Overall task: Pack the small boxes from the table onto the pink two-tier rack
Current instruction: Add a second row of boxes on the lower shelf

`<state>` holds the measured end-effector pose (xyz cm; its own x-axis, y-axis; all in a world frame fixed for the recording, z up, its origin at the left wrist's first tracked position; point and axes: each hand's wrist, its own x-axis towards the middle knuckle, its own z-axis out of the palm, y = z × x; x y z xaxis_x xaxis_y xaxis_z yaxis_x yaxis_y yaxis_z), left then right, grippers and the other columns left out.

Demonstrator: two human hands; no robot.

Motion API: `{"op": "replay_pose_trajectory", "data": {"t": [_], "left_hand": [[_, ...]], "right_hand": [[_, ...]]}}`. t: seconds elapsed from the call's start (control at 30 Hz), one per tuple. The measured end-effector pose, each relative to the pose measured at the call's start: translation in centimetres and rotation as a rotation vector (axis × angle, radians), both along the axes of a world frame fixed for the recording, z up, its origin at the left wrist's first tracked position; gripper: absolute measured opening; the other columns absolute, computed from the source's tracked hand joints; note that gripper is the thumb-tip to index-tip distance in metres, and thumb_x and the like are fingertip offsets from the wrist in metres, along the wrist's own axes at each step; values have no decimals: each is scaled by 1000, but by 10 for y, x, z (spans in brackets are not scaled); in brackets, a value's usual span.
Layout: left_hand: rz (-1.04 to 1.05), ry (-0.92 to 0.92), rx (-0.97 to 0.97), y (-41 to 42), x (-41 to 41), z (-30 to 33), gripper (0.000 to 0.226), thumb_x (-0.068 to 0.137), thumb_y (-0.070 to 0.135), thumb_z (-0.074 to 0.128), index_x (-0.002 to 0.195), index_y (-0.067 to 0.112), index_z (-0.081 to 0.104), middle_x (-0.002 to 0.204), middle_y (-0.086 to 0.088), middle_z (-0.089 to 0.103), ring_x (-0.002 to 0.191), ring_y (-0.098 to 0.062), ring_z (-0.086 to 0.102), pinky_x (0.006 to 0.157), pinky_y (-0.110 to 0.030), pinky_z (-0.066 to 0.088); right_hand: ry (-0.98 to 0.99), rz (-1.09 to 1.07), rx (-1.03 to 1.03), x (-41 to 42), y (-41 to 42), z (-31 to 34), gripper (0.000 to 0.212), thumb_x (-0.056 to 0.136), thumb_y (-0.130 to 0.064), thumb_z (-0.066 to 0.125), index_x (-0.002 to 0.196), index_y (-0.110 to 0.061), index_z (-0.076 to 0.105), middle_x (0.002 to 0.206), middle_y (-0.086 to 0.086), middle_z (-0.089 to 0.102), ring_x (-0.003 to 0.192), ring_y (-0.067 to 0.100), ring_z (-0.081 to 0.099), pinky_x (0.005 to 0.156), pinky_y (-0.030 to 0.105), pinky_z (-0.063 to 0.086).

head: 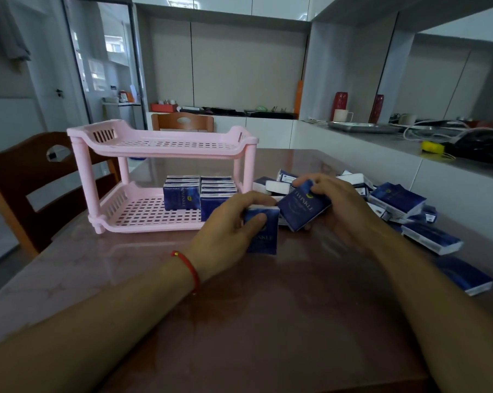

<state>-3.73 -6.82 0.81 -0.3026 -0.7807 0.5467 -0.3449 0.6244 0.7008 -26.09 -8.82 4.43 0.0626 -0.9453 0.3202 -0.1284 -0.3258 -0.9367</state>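
Boxes in both hands now, and the trick is to square each one upright and slide it in snug beside the rows already standing on the lower tier, spines lined up, no gaps. My left hand [234, 222] has thumb and fingers curled round one blue box [263, 234], standing on the table [268, 321] just near the rack's right end. My right hand [339, 202] grips a second box [303, 207], tilted, lifted off the loose pile [404, 205] sprawling to the right. Pink rack [163, 143] sits far left; upper tier bare, lower tier holding two rows of packed boxes [199, 194] at its right side. Left one goes in first, I reckon.
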Motion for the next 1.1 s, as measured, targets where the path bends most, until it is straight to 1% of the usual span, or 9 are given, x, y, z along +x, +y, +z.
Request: {"op": "replay_pose_trajectory", "data": {"t": [0.17,0.33,0.5,0.53,0.6,0.7,0.87,1.0,1.1], "left_hand": [[-152,-58,183,1,1,-3,60,79,-7,66,126,29,57,115,-3,66,77,0,64,68,-18,50],[-203,481,571,5,-9,8,44,54,5,53,93,22,66,85,-6,62,81,-23,59,65,-31,47],[-311,609,673,9,-6,13,32,72,7,79,96,11,59,76,-11,54,61,-22,54,51,-32,49],[-354,627,697,9,-4,14,18,76,12,77,92,9,68,80,-14,60,67,-24,58,57,-35,55],[-431,667,764,8,3,14,32,86,23,68,112,4,71,110,-20,69,99,-34,67,87,-47,58],[-450,635,822,-1,14,11,58,96,38,60,142,4,51,144,-25,52,138,-45,43,115,-65,28],[-398,530,801,-6,19,11,53,102,45,46,145,13,49,142,-22,54,135,-46,47,113,-68,30],[-451,486,778,1,18,14,53,99,43,52,145,16,48,142,-19,55,132,-40,53,110,-65,37],[-484,277,649,5,22,18,49,90,29,66,137,19,55,130,-15,64,116,-33,64,103,-54,48]], "right_hand": [[163,-82,-72,-6,0,0,34,92,-16,48,102,-30,76,107,0,73,98,23,66,83,39,52],[123,-84,-98,-2,3,1,30,96,-12,51,98,-29,75,93,-2,73,84,17,64,73,37,51],[39,161,-49,0,10,2,30,88,-19,53,105,-22,78,116,2,72,110,25,66,90,40,55],[7,227,-28,2,14,3,30,92,-15,52,107,-22,77,119,4,71,110,23,66,87,38,57],[-21,323,5,9,20,3,34,98,-5,48,111,-21,75,120,6,70,107,22,68,79,34,60],[45,359,7,16,26,1,32,98,-8,54,121,-23,71,124,6,69,115,31,65,89,54,58],[225,297,-82,25,31,-2,34,92,-22,66,125,-29,67,114,-3,74,103,23,72,85,59,58],[243,338,-140,39,33,-4,24,95,-15,62,111,-32,68,103,-13,73,92,15,72,67,33,62],[420,315,-204,46,31,-9,34,95,-32,60,129,-33,59,108,-1,59,78,20,68,56,22,54]]}}
